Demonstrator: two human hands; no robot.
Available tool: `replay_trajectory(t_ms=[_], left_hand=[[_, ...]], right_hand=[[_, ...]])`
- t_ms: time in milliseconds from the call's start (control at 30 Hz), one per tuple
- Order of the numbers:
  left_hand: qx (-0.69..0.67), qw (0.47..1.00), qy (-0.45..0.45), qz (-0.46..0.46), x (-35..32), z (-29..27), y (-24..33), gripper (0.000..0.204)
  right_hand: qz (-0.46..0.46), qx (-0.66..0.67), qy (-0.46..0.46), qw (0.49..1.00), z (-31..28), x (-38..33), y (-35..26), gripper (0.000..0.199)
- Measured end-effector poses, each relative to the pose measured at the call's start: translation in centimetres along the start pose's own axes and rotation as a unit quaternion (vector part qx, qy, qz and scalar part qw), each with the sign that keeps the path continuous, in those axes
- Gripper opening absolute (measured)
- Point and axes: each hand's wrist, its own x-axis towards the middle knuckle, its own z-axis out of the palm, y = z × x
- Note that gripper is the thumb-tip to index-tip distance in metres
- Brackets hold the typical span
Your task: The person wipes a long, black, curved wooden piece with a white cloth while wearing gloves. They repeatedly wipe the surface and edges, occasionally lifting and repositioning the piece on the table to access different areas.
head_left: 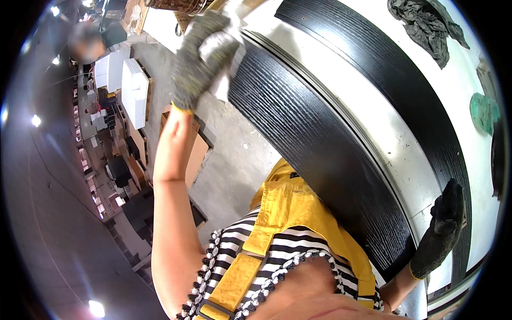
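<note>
Black panel (298, 133) edge, left hand (198, 58) wiping

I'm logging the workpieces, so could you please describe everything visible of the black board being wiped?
The black board is long and flat, with a wood-grain texture, lying on a white table beside a second black board. The left hand, gloved, presses a white cloth on its far end; the gloved right hand rests near its close end.

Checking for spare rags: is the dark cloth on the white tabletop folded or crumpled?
Crumpled: the dark cloth lies bunched in irregular wrinkles on the white tabletop.
</note>
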Motion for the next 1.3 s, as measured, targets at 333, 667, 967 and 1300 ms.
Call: replay_trajectory(t_ms=[333,667,967,1300], left_hand=[[-0.024,0.919,-0.250,0.304,-3.3,7.0,10.2,0.053],[0.022,0.991,0.002,0.136,1.4,-1.9,-4.1,0.036],[0.047,0.979,-0.079,0.180,-2.2,3.0,4.4,0.045],[-0.483,0.803,-0.337,0.091,-10.9,15.0,15.6,0.054]], right_hand=[[0.028,0.014,0.037,0.999,0.3,-0.1,0.2,0.098],[-0.032,-0.033,-0.013,0.999,-0.5,0.0,0.9,0.088],[-0.046,0.037,-0.031,0.998,0.0,0.3,1.3,0.070],[-0.054,0.019,-0.007,0.998,1.0,0.8,-0.3,0.058]])
